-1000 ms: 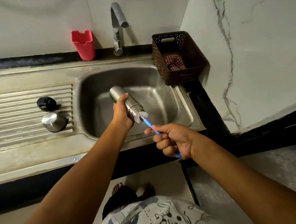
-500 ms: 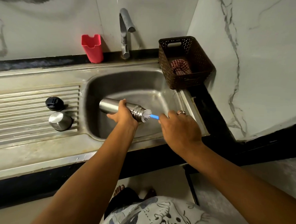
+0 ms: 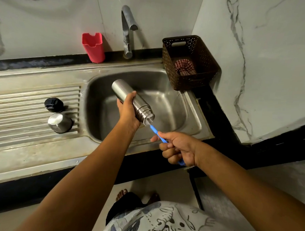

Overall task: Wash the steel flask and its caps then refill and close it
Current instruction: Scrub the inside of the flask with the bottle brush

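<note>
Tilting over the sink (image 3: 167,105), the flask (image 3: 129,99) seemingly holds brush bristles (image 3: 149,119).

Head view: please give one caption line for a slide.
Left hand tilts steel flask over sink; right hand works blue brush inside.

The brush head sits inside the steel flask (image 3: 131,100), so only blurred bristles show at its mouth. The right hand (image 3: 179,148) covers most of the blue brush handle (image 3: 156,132). The left hand (image 3: 128,111) hides part of the flask's side. The brown basket (image 3: 200,53) conceals most of the checked cloth (image 3: 183,66). The worktop (image 3: 25,156) runs off the left edge.
</note>
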`<state>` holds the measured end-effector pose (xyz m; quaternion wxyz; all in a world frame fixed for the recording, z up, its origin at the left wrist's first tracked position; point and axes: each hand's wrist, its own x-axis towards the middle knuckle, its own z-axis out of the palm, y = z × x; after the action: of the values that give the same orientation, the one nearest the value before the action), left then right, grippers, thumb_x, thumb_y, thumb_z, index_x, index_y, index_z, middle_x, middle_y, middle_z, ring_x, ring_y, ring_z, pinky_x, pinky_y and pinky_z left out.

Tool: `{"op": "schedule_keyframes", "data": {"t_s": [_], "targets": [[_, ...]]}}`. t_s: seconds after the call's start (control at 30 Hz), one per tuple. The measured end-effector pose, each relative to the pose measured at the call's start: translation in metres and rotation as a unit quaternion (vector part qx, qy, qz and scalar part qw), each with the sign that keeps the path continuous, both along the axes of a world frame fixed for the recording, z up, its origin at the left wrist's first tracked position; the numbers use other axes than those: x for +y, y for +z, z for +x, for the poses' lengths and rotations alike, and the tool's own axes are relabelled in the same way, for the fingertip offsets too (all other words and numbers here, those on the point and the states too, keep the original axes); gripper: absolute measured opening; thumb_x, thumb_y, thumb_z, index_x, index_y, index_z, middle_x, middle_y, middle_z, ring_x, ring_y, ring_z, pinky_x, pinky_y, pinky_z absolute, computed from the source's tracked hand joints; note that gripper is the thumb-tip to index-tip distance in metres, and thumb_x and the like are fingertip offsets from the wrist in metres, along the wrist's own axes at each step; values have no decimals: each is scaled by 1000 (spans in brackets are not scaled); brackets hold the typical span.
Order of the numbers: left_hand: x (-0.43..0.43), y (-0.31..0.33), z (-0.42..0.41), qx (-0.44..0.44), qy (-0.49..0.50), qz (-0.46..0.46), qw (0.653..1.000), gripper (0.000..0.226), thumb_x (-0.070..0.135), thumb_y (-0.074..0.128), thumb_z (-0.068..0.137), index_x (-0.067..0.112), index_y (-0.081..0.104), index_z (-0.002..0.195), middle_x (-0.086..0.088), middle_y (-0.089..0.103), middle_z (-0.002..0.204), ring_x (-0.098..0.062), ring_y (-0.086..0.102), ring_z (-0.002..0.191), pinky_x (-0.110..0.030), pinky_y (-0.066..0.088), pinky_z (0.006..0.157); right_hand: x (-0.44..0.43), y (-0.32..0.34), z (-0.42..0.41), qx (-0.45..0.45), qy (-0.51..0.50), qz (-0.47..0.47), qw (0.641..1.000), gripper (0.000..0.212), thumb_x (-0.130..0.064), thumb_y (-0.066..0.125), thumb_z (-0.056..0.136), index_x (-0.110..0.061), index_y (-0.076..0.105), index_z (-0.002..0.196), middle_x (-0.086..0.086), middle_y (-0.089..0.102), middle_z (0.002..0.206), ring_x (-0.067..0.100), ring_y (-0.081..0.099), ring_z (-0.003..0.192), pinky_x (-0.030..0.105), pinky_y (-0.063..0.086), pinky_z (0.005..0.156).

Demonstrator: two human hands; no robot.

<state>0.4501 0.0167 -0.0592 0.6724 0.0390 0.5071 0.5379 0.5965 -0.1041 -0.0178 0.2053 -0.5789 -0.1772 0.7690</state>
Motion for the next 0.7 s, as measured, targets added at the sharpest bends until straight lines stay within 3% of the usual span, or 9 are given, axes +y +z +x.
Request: {"op": "schedule_keyframes", "data": {"t_s": [0.07, 0.17, 0.2, 0.27, 0.4, 0.5, 0.57, 0.63, 0.7], "targets": [[2, 1, 1, 18, 35, -2, 999, 80, 21, 77, 87, 28, 33, 153, -16, 64, 118, -33, 71, 88, -53, 64, 78, -1, -1, 1, -248, 100, 188, 945, 26, -34, 44, 109, -16, 63, 109, -6, 41, 63, 7, 35, 45, 24, 28, 41], [-1, 4, 5, 20, 94, -34, 995, 99, 20, 78, 86, 35, 17, 162, -16, 62, 131, -33, 74, 92, -54, 64, 81, -5, -3, 6, -607, 269, 455, 594, 8, -25, 56, 103, -20, 58, 108, -6, 52, 70, 17, 50, 53, 29, 30, 48], [-3, 5, 6, 15, 112, -45, 993, 102, 19, 77, 87, 37, 13, 164, -14, 61, 133, -32, 74, 90, -52, 65, 79, -6, -1, 4, -661, 272, 470, 518, 10, -18, 63, 97, -19, 61, 107, -3, 54, 71, 20, 52, 53, 28, 28, 48], [-6, 8, 9, 14, 137, -65, 988, 105, 19, 76, 89, 39, 7, 166, -10, 58, 133, -29, 72, 84, -41, 63, 65, -8, 2, -5, -699, 272, 467, 469, 21, -9, 65, 85, -16, 65, 105, 3, 58, 74, 26, 57, 59, 30, 28, 53], [-9, 7, 11, 9, 148, -88, 985, 104, 21, 75, 91, 39, 4, 166, -8, 57, 133, -26, 69, 79, -29, 54, 46, -12, -6, -9, -707, 270, 478, 446, 24, -11, 68, 85, -16, 65, 109, 5, 57, 80, 26, 57, 64, 31, 29, 54], [-10, 1, 13, 7, 147, -86, 985, 106, 18, 76, 89, 39, 6, 166, -12, 59, 138, -30, 72, 88, -44, 64, 73, -14, -4, -2, -692, 283, 471, 469, 15, -19, 59, 99, -19, 62, 114, -1, 53, 75, 18, 50, 55, 28, 32, 48], [-11, -4, 15, 11, 128, -70, 989, 105, 16, 76, 89, 37, 8, 166, -14, 60, 136, -33, 73, 94, -53, 63, 88, -16, -2, -3, -644, 285, 439, 558, 12, -26, 46, 107, -23, 57, 107, -7, 51, 71, 14, 49, 53, 28, 34, 47], [-13, -8, 14, 29, 97, -47, 994, 100, 15, 76, 88, 34, 14, 165, -14, 62, 130, -33, 73, 93, -56, 62, 89, -15, -2, -10, -525, 227, 373, 731, 21, -29, 43, 107, -19, 58, 96, -6, 51, 66, 13, 46, 51, 29, 35, 47], [-15, -10, 10, 38, 58, -22, 997, 87, 17, 76, 87, 26, 28, 158, -15, 64, 121, -33, 71, 88, -53, 63, 85, -11, 1, -12, -279, 87, 213, 932, 24, -25, 45, 107, -13, 65, 98, -4, 43, 62, 10, 34, 46, 26, 28, 42]]}}
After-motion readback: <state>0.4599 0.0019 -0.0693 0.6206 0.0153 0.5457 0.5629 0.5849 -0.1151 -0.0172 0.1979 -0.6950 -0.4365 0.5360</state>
